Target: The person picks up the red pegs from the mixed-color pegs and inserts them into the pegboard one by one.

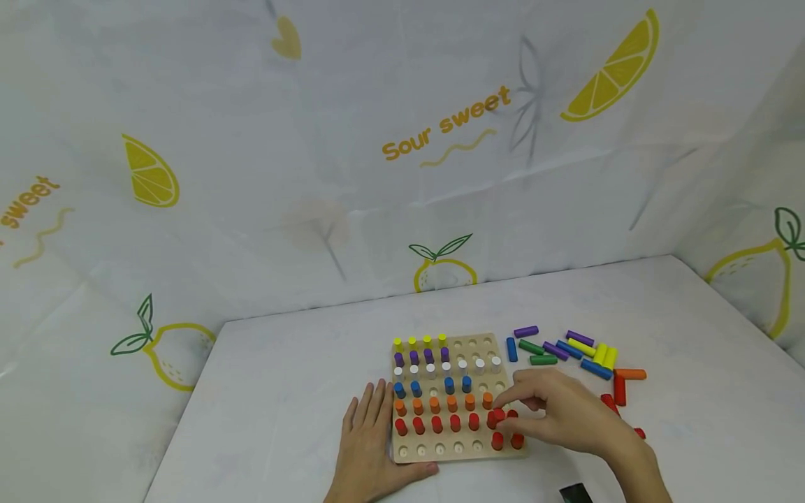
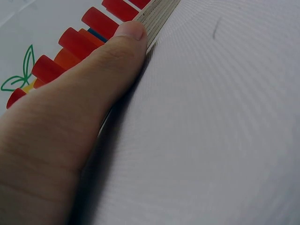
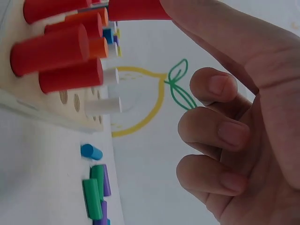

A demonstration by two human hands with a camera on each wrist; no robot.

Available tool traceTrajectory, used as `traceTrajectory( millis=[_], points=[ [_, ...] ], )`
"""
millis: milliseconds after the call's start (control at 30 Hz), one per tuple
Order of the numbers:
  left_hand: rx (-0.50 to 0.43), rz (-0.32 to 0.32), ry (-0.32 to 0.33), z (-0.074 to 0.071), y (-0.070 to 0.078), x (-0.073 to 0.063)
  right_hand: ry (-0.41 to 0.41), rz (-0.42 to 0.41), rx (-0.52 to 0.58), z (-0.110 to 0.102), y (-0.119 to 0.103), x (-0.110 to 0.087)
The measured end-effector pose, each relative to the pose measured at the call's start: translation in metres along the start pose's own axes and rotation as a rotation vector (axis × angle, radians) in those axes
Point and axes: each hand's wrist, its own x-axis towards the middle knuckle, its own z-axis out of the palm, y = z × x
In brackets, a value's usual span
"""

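A wooden pegboard lies on the table, with coloured pegs standing in rows: yellow at the back, then purple, white, blue, orange and red. My left hand rests along its left side with fingers straight, and the thumb touches its front edge. Above the right front part of the board, my right hand pinches a red peg between thumb and index finger. Its other fingers are curled in the right wrist view. Two red pegs stand in the front row, at the right end.
Loose purple, blue, green and yellow pegs lie right of the board. Nearer my right forearm are an orange peg and several red pegs. A dark object sits at the front edge of view. A lemon-print cloth hangs behind.
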Motion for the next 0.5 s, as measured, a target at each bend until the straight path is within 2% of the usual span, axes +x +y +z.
traceTrajectory(
  millis=[300, 500],
  points=[
    [-0.002, -0.028, -0.062, -0.003, 0.000, 0.000, -0.097, -0.001, 0.059, 0.016, -0.007, 0.013],
    [-0.006, -0.029, -0.075, -0.004, 0.001, 0.000, -0.135, 0.013, 0.059, 0.028, -0.006, 0.018]
  ],
)
